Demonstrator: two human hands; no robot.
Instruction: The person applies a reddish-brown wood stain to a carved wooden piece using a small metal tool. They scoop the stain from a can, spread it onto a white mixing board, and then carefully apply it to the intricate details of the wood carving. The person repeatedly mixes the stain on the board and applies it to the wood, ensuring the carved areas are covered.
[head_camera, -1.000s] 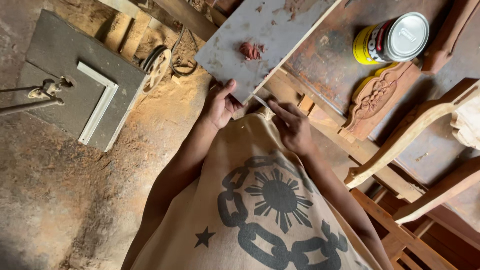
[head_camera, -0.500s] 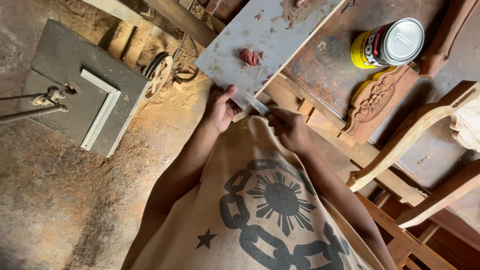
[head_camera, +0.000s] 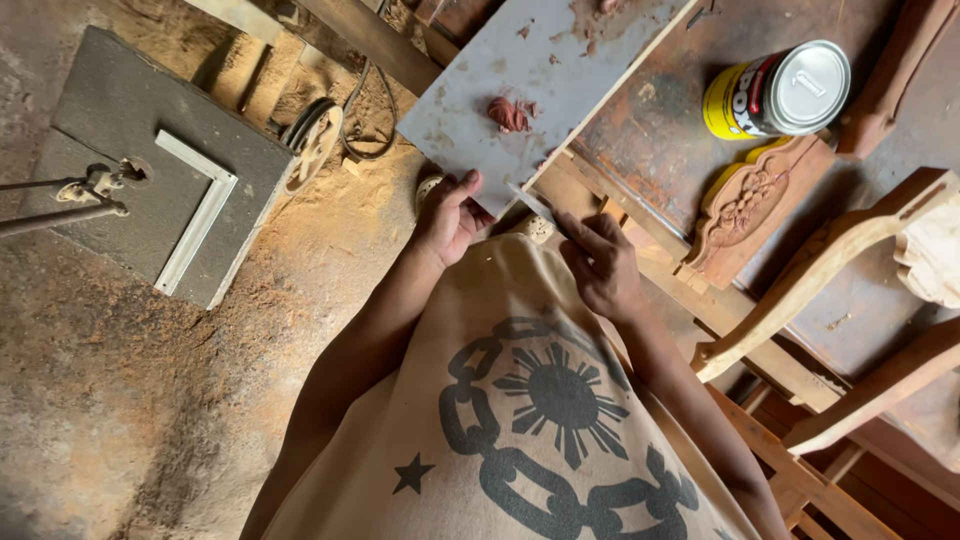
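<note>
Gripping the near edge of the grey board (head_camera: 540, 75), the left hand (head_camera: 450, 218) has thumb on top and fingers curled beneath; the right hand (head_camera: 600, 265) pinches a thin putty knife (head_camera: 532, 203), blade touching that edge. A reddish putty lump (head_camera: 510, 113) lies mid-board. Judged step: loading filler. Next, steady blade travel toward the lump.

A flat board (head_camera: 520, 90) is laid over the workbench (head_camera: 680, 130) at the far centre, and a lump of putty (head_camera: 511, 113) is set on it. Its near edge is gripped by the left hand (head_camera: 447, 218); a blade (head_camera: 532, 203) is held just right of that by the right hand (head_camera: 600, 265). A can (head_camera: 775, 92) is laid on the bench to the right, with a carved panel (head_camera: 745, 205) near it. A slab (head_camera: 150, 160) bearing an angle piece (head_camera: 200, 215) is placed far left.
</note>
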